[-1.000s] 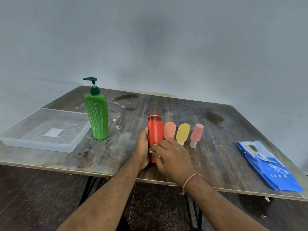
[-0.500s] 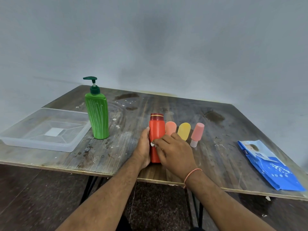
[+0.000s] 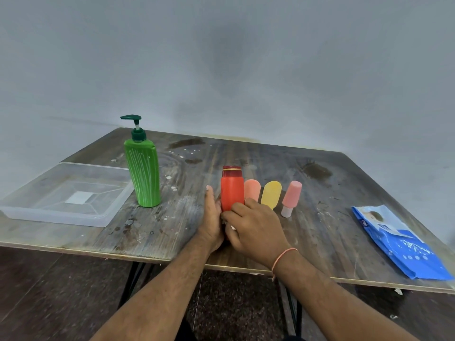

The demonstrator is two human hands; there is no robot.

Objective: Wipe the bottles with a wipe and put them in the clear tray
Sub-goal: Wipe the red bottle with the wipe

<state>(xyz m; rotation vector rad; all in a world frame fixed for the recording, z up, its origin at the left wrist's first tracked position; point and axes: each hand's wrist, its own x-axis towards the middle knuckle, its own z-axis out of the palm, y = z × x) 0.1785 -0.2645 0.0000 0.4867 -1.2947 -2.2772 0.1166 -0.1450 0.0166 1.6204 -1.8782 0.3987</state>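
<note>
Red bottle [image 3: 232, 190] upright on table [image 3: 320, 193], near front edge, centre. Left hand [image 3: 212, 217] flat against bottle's left side, fingers straight, thumb up, touching it. Right hand [image 3: 253, 223] curled round bottle's lower front, gripping; small white bit of wipe [image 3: 233, 227] peeking under the fingers, most of it hidden. Orange thread band on right wrist.

Just right of red bottle, in a row: peach bottle [image 3: 252, 189] touching or nearly touching it, partly behind right hand; yellow bottle [image 3: 271, 194] next, base hidden by knuckles; pink bottle [image 3: 291, 197] with white cap down, standing apart from the hand, slightly tilted.

Green pump bottle [image 3: 143, 177] upright left of centre, dark green pump head, well apart from hands. Clear tray [image 3: 61, 215] at table's left edge, just beside green bottle, nothing but a white patch seen through its floor. No bottle in tray yet.

Blue wipe pack [image 3: 396, 242] lying flat at table's right front corner, well apart from bottles.

Tabletop dark wood grain, stained, white specks around green bottle. Grey wall behind. Dark floor and black table legs below.
</note>
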